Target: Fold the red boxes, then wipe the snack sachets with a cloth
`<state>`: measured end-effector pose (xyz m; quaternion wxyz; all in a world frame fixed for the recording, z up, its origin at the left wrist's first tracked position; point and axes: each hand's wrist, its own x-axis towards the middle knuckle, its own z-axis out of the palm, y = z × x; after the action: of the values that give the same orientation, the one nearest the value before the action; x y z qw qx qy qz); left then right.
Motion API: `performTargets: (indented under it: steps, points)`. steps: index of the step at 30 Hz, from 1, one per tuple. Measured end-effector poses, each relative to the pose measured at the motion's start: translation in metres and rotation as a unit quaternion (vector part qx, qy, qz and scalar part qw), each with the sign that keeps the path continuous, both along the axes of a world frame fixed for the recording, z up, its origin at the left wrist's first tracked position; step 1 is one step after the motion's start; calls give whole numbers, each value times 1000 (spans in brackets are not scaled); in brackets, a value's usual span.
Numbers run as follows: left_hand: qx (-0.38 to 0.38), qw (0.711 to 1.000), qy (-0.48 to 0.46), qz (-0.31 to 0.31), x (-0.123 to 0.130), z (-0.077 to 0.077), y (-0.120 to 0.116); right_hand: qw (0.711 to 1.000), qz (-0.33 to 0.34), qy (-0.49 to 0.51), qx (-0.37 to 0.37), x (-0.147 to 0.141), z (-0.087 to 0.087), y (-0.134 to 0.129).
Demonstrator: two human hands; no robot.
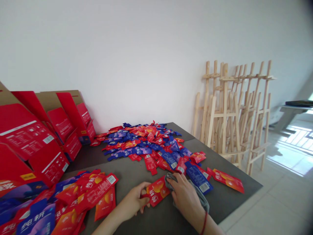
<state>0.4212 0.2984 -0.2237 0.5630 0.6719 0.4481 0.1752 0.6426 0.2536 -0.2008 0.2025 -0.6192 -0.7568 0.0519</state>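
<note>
My left hand (137, 199) pinches the left end of a red pouch (157, 191) with orange fruit and white characters on it. A grey cloth (201, 199) is held in my right hand (184, 192), its fingers pressed over the pouch's right end. The rest of the cloth hangs out under and beside that hand. Just behind my right hand, a blue pouch (199, 178) lies face down with its barcode showing. Another red pouch (228, 180) rests to the right, near the table's edge.
Red and blue pouches heap at the back of the dark table (132, 225). A second pile (73, 199) lies at the left. Open red boxes (31, 140) stand behind it, against the white wall. Wooden easels (225, 114) stand on the floor beyond the table's right edge.
</note>
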Motion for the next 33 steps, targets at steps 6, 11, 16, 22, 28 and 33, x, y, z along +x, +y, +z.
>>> performTargets:
  steps: [6, 11, 16, 22, 28, 33]
  points:
    - [33, 999, -3, -29, -6, -10, 3, 989, 144, 8, -15, -41, -3, -16]
    - [24, 999, 0, -25, -6, -15, 5, 996, 81, -16, -14, -44, -10, -9]
    - [18, 1000, 12, -11, -4, -10, 3, 999, 20, -37, 3, -26, -13, -1]
    - [6, 1000, 22, -1, -1, -11, 3, 998, -41, -54, 0, -3, -11, 7]
    - [15, 1000, -2, -8, -1, -13, 4, 998, 67, -5, 7, -13, -5, -7]
    - [18, 1000, 5, -6, -2, -11, 4, 988, 151, -1, -18, -25, -12, -14]
